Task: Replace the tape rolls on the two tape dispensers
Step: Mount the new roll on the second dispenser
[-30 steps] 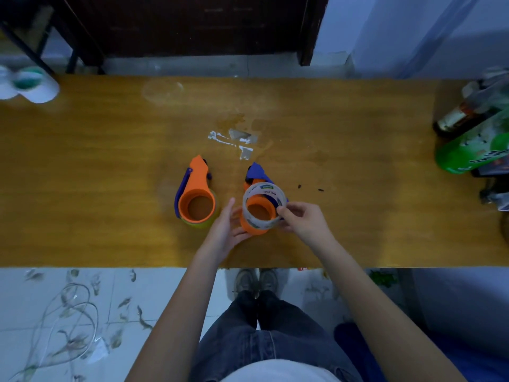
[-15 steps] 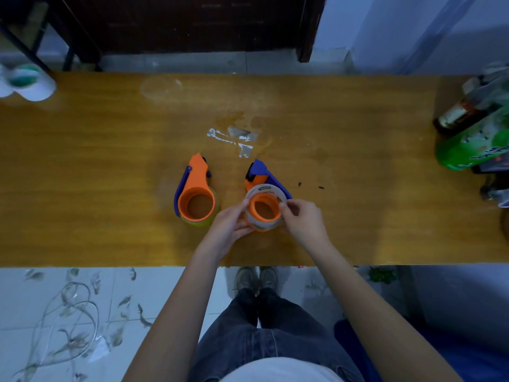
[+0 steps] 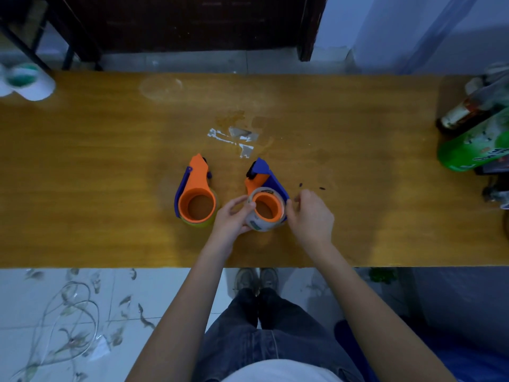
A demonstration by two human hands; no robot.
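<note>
Two orange-and-blue tape dispensers lie on the wooden table [image 3: 110,216]. The left dispenser [image 3: 196,193] has a yellowish roll under its orange hub. The right dispenser [image 3: 263,183] carries a clear tape roll [image 3: 260,226] pushed down around its orange hub. My left hand [image 3: 230,220] grips the left side of that roll, thumb on its top edge. My right hand [image 3: 309,216] rests at the roll's right side, fingers curled near the blue plate; what they touch is hidden.
Torn tape scraps [image 3: 237,137] stick to the table behind the dispensers. White tape rolls [image 3: 26,82] sit at the far left edge. Bottles and a green package [image 3: 473,150] crowd the right end. My legs stand at the near table edge.
The clear roll, held tilted above the right dispenser a second ago, has gone down over the orange hub. My right hand has shifted to the roll's right side.
</note>
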